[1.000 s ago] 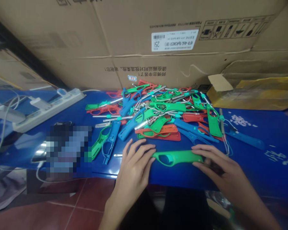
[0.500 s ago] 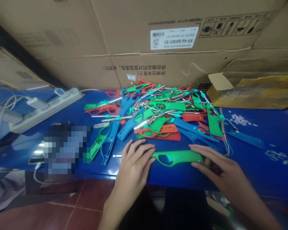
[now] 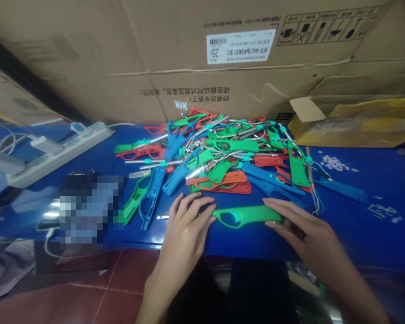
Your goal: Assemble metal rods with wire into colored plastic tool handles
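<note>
A green plastic lighter shell [image 3: 246,215] lies flat near the front edge of the blue table [image 3: 357,234]. My left hand [image 3: 185,229] rests open on the table, fingers stretched, its fingertips touching the shell's left end. My right hand [image 3: 303,229] covers the shell's right end, index finger above it and thumb below, pinching it. Just behind both hands is a heap of green, blue and red lighter shells [image 3: 222,157] with metal tubes and wires among them.
Large cardboard boxes [image 3: 189,54] stand along the back of the table. A white power strip [image 3: 57,153] with cables lies at the left, a blurred-out object [image 3: 91,211] in front of it. A yellow bag [image 3: 357,121] and small white bits [image 3: 334,163] are at the right.
Both hands and the green shell keep the same pose. The whole view has shifted slightly, as my head moved.
</note>
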`<act>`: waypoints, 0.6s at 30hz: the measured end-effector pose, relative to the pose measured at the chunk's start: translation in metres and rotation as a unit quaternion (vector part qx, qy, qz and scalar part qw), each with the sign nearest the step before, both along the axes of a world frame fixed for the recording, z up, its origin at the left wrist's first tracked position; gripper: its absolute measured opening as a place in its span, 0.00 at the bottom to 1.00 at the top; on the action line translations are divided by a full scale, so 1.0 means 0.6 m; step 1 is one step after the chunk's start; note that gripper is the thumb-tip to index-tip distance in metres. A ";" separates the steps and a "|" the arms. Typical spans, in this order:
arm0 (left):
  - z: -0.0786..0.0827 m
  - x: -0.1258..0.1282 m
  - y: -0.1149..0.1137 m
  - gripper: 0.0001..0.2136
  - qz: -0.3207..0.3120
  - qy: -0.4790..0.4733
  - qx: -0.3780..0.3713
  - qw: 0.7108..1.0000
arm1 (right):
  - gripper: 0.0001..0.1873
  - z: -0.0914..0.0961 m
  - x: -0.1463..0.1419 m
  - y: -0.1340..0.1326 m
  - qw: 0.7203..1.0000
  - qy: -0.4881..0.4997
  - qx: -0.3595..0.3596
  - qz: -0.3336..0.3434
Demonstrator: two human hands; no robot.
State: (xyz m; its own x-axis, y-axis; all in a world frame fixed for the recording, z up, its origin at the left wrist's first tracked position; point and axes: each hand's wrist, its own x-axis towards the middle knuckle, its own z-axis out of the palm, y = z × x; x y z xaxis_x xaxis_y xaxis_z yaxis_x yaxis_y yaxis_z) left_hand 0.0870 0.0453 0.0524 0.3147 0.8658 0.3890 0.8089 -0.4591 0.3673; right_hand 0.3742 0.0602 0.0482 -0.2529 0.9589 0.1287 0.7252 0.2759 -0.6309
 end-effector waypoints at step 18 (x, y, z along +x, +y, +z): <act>0.005 0.002 0.008 0.12 -0.002 0.041 0.008 0.999 | 0.23 0.017 0.003 0.003 0.988 -0.134 0.070 0.031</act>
